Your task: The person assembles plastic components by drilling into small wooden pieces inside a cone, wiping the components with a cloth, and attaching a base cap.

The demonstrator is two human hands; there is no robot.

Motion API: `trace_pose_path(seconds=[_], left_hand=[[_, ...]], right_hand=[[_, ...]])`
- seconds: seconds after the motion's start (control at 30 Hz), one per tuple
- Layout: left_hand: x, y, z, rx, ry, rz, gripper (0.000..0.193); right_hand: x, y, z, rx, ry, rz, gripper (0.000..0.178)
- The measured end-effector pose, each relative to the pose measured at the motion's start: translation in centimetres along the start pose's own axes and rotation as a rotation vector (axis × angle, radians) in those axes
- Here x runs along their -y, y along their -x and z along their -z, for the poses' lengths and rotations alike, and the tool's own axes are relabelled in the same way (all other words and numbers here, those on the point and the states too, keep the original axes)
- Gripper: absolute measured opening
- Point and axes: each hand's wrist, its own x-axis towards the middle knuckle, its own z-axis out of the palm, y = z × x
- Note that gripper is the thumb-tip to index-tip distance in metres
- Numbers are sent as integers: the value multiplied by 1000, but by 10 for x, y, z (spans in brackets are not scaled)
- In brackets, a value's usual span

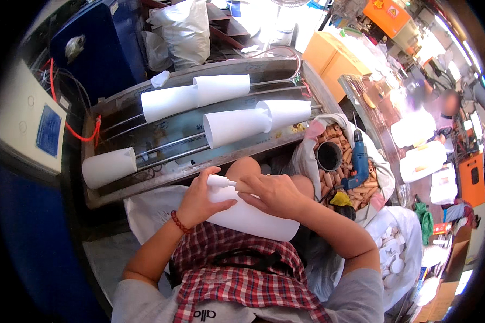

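Between the fingers and thumb of my left hand (202, 196) is a small white cylindrical piece (217, 181) with a narrower stem pointing right. My right hand (272, 192) pinches a short tan tube (244, 187) against that stem. Under both hands, a large smooth white tapered cylinder (269, 222) lies across my lap on a checked red apron (242, 269). I cannot tell whether the small white piece is joined to it. The fingers of my right hand partly hide the tube.
Ahead, several white tapered cylinders (234, 128) sit on metal rods over a long trough (113, 196). At my right, a sack (380, 167) holds many tan tubes, a dark cup (329, 156) and a blue power drill (359, 161). Another bag (412, 226) contains white pieces. A control cabinet (29, 118) stands left.
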Motion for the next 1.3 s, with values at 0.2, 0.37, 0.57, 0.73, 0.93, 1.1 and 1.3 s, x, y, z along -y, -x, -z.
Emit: trace_pose_path(seconds=[0.2, 0.37, 0.57, 0.73, 0.93, 1.1, 1.3], left_hand=[[1, 0, 0, 43, -24, -69, 82], [3, 1, -4, 51, -52, -87, 83], [3, 3, -6, 29, -41, -99, 85], [6, 12, -11, 4, -136, -198, 88], [6, 15, -19, -47, -170, -366, 89], [5, 10, -14, 11, -169, -341, 87], [7, 15, -16, 24, -114, -282, 88]], right_hand=[[-3, -5, -12, -125, 286, 193, 16], [-6, -3, -19, -76, 453, 247, 15], [-2, -3, -19, -76, 530, 284, 17], [4, -4, -13, 113, 244, 158, 20], [8, -13, -3, 340, -593, -87, 33], [20, -15, 2, 364, 57, -152, 32], [20, -15, -9, 315, 231, -17, 36]])
